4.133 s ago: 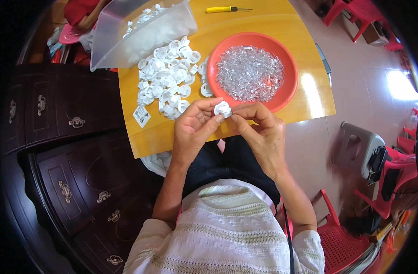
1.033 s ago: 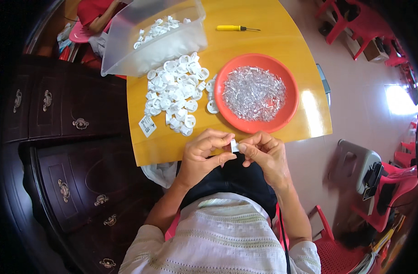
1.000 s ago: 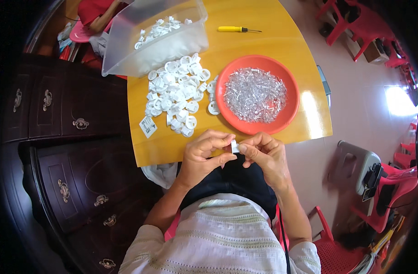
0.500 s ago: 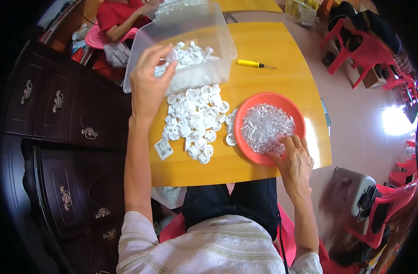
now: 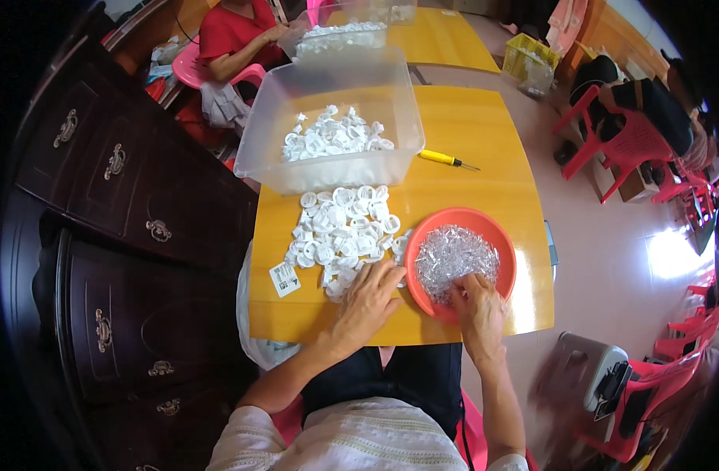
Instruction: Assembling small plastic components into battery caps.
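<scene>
My right hand (image 5: 482, 312) dips into an orange-red bowl (image 5: 507, 255), its fingers drawn together among many small clear plastic pins (image 5: 458, 259). Whatever sits between those fingertips is hidden. At the near edge of a heap of round white plastic parts (image 5: 340, 228), my left hand (image 5: 367, 300) reaches toward the bowl's left side. Its fingers are stretched out with the thumb apart, and I see nothing held in it. A few white parts lie between the heap and the bowl, partly covered by the left fingers.
Behind the heap stands a clear plastic bin (image 5: 336, 173) with more white parts. A yellow-handled screwdriver (image 5: 446, 158) lies right of it. A printed white label (image 5: 284, 279) is on the yellow table (image 5: 485, 125). Dark drawers (image 5: 140, 204) flank the left; a co-worker in red (image 5: 234, 35) sits beyond.
My left hand has come down from over the bin to the near edge of the heap. My right hand stays in the bowl, moved slightly inward. The whole view has shifted, showing more beyond the table.
</scene>
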`<act>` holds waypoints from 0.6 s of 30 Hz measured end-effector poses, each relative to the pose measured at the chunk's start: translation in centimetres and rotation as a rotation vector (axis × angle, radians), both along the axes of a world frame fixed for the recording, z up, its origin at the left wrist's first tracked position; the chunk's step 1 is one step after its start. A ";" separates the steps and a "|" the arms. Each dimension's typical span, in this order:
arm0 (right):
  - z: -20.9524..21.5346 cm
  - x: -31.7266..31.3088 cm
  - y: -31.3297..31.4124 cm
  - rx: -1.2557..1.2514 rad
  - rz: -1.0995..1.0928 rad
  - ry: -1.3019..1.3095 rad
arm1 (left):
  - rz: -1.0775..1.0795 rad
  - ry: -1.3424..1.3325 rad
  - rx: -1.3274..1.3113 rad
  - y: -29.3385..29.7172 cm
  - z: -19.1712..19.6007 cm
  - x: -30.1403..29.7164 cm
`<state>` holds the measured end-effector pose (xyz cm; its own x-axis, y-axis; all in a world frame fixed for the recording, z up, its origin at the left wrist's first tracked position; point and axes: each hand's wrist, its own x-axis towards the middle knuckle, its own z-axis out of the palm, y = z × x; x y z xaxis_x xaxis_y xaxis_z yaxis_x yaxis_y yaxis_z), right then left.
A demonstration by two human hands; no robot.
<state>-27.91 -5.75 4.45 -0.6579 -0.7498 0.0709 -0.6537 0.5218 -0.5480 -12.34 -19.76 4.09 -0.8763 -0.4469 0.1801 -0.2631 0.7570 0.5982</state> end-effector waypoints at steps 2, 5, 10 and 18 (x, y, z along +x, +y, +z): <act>-0.1 -0.3 -0.1 -0.024 0.000 -0.013 | 0.007 0.028 -0.005 -0.2 -0.8 -0.4; 0.2 -0.3 0.1 -0.035 -0.004 -0.040 | 0.005 0.057 0.018 -0.3 -1.3 -0.7; 0.9 -0.5 0.4 -0.123 0.003 -0.051 | 0.041 0.121 0.048 -0.6 -2.0 -1.7; 1.6 -0.4 0.9 -0.289 -0.012 -0.229 | 0.114 0.126 0.018 -0.8 -1.8 -1.1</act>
